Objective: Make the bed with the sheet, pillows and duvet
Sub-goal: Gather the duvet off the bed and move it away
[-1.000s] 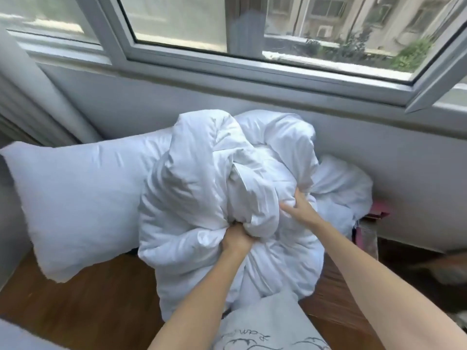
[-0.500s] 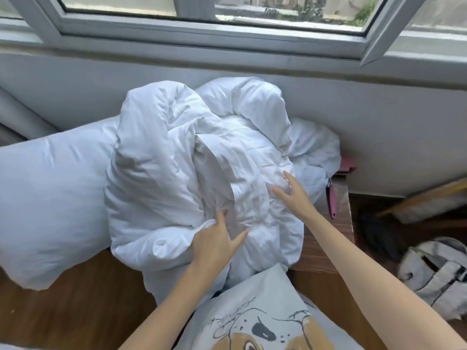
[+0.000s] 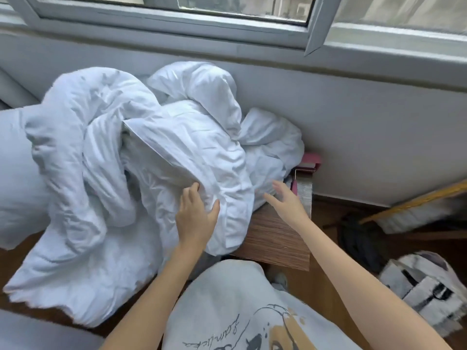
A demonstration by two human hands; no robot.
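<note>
duvet [image 3: 141, 157] bunched in a heap under the window, spilling onto wooden surface [image 3: 275, 238] | left hand [image 3: 195, 218] flat on a fold, grip loose, holding nothing | right hand [image 3: 286, 200] spread, empty, beside heap | advice: find a hemmed corner first, then lift clear.

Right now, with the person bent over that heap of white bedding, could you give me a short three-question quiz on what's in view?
1. True or false: the left hand rests on the white duvet.
2. The right hand is: A) gripping a pillow, B) open beside the duvet, C) on the window.
3. What is the duvet heaped against?

Key: 1 true; 2 B; 3 the wall under the window.
</note>
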